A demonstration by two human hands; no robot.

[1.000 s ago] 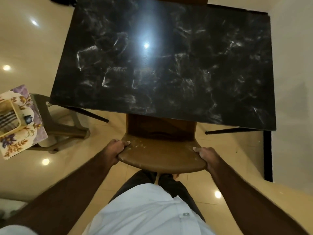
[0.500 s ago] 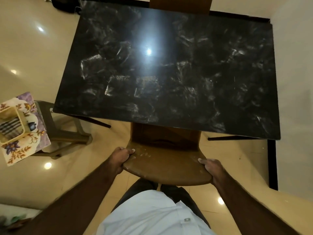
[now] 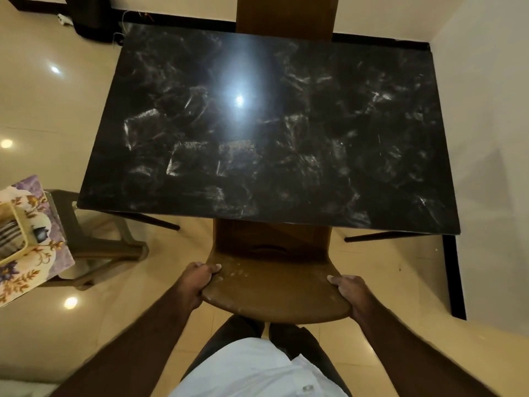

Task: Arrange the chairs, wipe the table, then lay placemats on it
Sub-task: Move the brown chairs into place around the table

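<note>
I see left hand [image 3: 197,282], right hand [image 3: 350,293] gripping chair back [image 3: 274,293] at tabletop's [image 3: 272,138] 6 o'clock; fingers [image 3: 212,269] curled round its side edges, thumbs on top.

I judge this to be the dining area of a home. A black marble-patterned table [image 3: 286,138] stands in a corner, its right side close to a plain cream wall [image 3: 486,124] edged with black skirting [image 3: 455,267]. I note a brown chair [image 3: 274,285] set at the near edge and a second chair [image 3: 286,15] at the far edge. The floor [image 3: 43,110] is glossy beige tile that reflects ceiling lights. A plastic stool [image 3: 100,247] at the left carries floral-printed mats [image 3: 25,270].
</note>
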